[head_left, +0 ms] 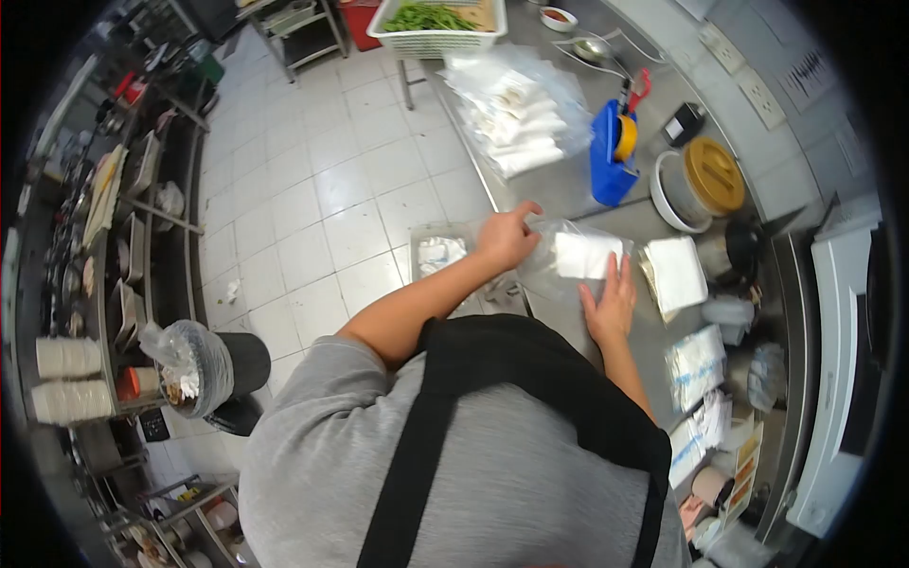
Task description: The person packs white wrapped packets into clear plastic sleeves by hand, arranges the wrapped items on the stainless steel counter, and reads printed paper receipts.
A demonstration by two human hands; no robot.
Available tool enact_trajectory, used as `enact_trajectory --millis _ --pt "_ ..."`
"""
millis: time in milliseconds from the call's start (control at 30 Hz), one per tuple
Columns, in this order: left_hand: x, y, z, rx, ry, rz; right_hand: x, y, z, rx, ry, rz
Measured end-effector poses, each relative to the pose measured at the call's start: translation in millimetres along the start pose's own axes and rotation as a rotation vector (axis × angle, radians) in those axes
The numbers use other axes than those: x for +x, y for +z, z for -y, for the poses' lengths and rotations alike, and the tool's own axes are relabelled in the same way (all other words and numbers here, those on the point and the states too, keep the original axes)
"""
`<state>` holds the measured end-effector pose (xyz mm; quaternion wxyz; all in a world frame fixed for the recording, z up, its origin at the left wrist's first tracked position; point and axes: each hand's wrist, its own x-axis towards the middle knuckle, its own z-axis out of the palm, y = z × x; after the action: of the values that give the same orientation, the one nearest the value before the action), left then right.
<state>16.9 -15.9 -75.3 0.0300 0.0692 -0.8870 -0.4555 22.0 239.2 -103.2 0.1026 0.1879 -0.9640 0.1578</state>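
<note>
A clear plastic bag (568, 289) lies on the steel counter with a folded white sheet, like a napkin, (585, 256) in or on it; I cannot tell which. My left hand (508, 237) is at the bag's left edge, its fingers curled on the plastic and the index finger sticking out. Spread fingers of my right hand (612, 301) rest on the lower right of the white sheet and the bag. To the right sits a stack of folded white sheets (676, 273). Farther up the counter is a heap of bagged white bundles (516, 114).
A blue holder (613, 156) with tape and red-handled scissors stands beyond the bag. Near the wall are a tub with a yellow lid (712, 175) and a black bottle (684, 125). A basket of green vegetables (437, 40) is at the far end. A lined bin (204, 369) stands left.
</note>
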Motion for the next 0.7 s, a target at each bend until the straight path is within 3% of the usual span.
enact_trajectory --millis 233,467,533,633,700 --pt "9.4 14.7 -3.5 0.006 -0.008 -0.023 1.2 -0.5 1.2 -0.033 0.002 0.033" --pt "43.1 9.7 45.5 -0.642 -0.086 -0.176 0.0 -0.1 0.6 -0.037 -0.004 0.037" --pt "65.7 3.6 84.8 -0.621 -0.072 -0.415 0.3 0.2 0.5 -0.042 -0.007 0.031" --pt "59.1 -35.7 72.0 -0.492 -0.068 -0.425 0.4 -1.3 2.0 -0.058 0.003 0.040" --pt "48.0 -43.9 49.2 -0.314 0.062 -0.271 -0.1 -3.1 3.3 -0.043 -0.011 0.034"
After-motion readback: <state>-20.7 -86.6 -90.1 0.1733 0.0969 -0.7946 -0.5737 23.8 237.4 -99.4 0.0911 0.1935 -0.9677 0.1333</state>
